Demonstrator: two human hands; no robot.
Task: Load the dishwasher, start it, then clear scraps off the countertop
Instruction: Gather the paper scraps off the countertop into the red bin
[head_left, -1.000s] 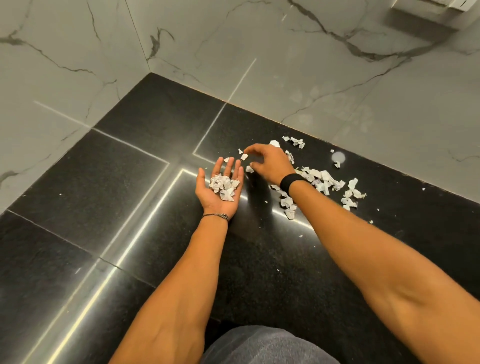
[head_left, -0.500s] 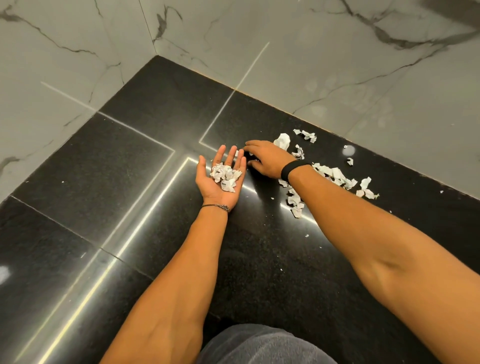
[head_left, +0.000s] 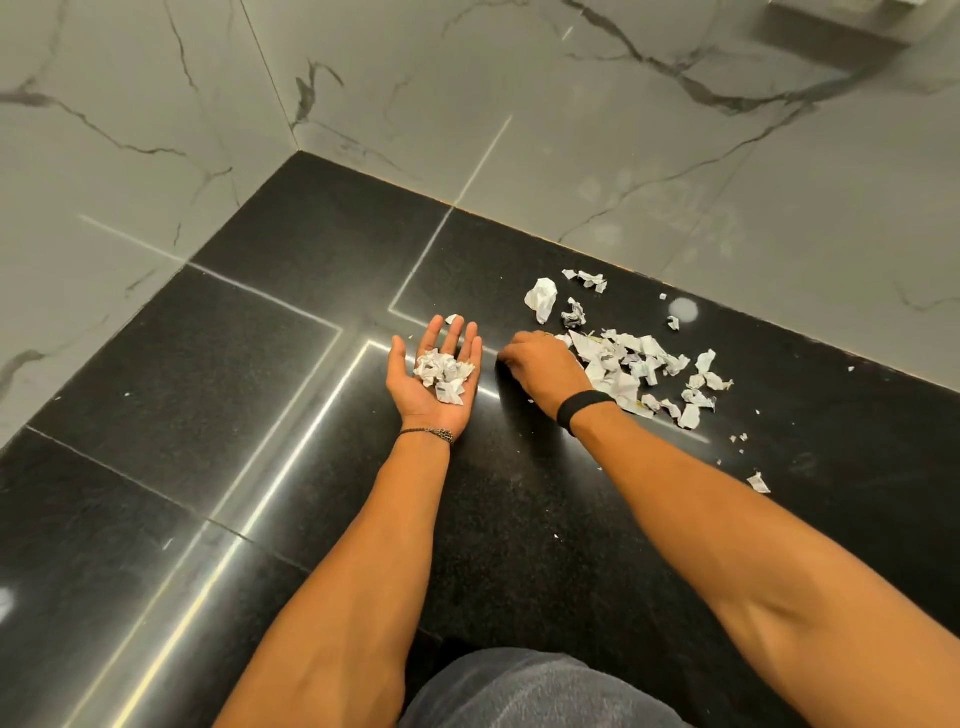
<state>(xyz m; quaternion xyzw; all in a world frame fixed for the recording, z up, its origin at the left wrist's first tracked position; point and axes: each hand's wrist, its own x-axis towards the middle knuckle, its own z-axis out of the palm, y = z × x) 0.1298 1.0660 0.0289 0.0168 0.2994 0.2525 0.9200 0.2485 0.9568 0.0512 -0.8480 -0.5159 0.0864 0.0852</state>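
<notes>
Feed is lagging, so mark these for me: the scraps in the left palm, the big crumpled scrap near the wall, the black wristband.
Scraps in left palm (head_left: 444, 375): head view, middle of the heap.
Big crumpled scrap (head_left: 541, 300): head view, its white centre.
Black wristband (head_left: 584, 408): head view, top of the band.

No words, numbers or brand could be read anywhere. The paper scraps (head_left: 621, 371) on the countertop (head_left: 208, 364), at three o'clock from the left hand (head_left: 410, 387), carried dark printed lines, as did those in its palm, all too small to make out
</notes>
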